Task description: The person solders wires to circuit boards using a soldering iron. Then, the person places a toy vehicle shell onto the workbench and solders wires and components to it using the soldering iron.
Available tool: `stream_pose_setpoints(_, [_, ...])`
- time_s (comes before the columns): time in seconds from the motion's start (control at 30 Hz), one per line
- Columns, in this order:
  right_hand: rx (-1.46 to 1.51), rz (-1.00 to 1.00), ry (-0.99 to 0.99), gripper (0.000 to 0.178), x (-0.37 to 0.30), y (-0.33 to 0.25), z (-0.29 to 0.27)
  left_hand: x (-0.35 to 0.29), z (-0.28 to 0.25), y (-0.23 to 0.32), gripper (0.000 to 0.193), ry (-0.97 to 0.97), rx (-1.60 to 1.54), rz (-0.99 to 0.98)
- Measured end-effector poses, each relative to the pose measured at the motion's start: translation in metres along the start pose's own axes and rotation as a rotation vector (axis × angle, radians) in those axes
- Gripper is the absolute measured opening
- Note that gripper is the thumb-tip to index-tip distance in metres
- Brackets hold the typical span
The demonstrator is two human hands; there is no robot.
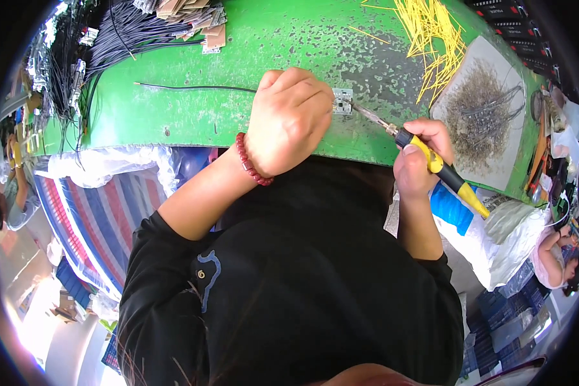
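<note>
My right hand (pixel 423 156) is closed round the yellow and black handle of a soldering iron (pixel 439 168). The iron's metal tip points left and meets, or nearly meets, a small white circuit board (pixel 343 101) on the green worktop. Close to the board's left side is my left hand (pixel 291 116), back upward and fingers curled closed, with a red bead bracelet on its wrist. A black wire (pixel 196 87) runs from the left across the worktop into that hand. The fingertips and the wire's other end are hidden beneath the hand.
A bundle of black wires (pixel 119 40) and stacked small boards (pixel 196 16) lie at the far left of the green worktop (pixel 193 119). Thin yellow wires (pixel 431 38) are heaped at the far right, beside a pale board (pixel 486 109) covered in dark scraps. Other people sit at both sides.
</note>
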State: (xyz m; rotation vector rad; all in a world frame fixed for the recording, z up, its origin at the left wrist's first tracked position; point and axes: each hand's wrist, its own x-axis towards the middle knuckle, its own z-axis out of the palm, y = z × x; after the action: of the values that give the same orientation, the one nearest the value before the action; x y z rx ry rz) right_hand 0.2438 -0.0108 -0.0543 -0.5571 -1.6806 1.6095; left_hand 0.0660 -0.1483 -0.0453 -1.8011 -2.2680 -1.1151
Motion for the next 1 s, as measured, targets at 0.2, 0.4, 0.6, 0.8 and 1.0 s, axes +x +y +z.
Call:
stream_pose_setpoints(0.2, [-0.016,0.030,-0.021,0.031,-0.0050,0.0053,-0.0077,0.0007,0.0001,-0.0046,0.014,0.009,-0.042,0.018])
stream_pose_setpoints(0.4, [-0.077,-0.086,-0.088,0.029,-0.0004,0.0041,-0.0037,0.0009,0.0005,-0.0051,0.012,0.004,-0.059,-0.003])
stream_pose_setpoints(0.6, [-0.146,-0.118,-0.114,0.028,0.0015,0.0030,-0.0036,0.0019,0.0003,-0.0040,0.012,0.004,-0.054,-0.019])
stream_pose_setpoints(0.8, [-0.209,-0.081,-0.148,0.028,0.0019,0.0006,-0.0031,0.0016,-0.0003,-0.0036,0.011,-0.006,-0.046,-0.025])
stream_pose_setpoints(1.0, [-0.007,-0.020,-0.032,0.026,-0.0034,0.0067,-0.0079,0.0022,0.0013,-0.0047,0.011,0.016,-0.057,-0.015])
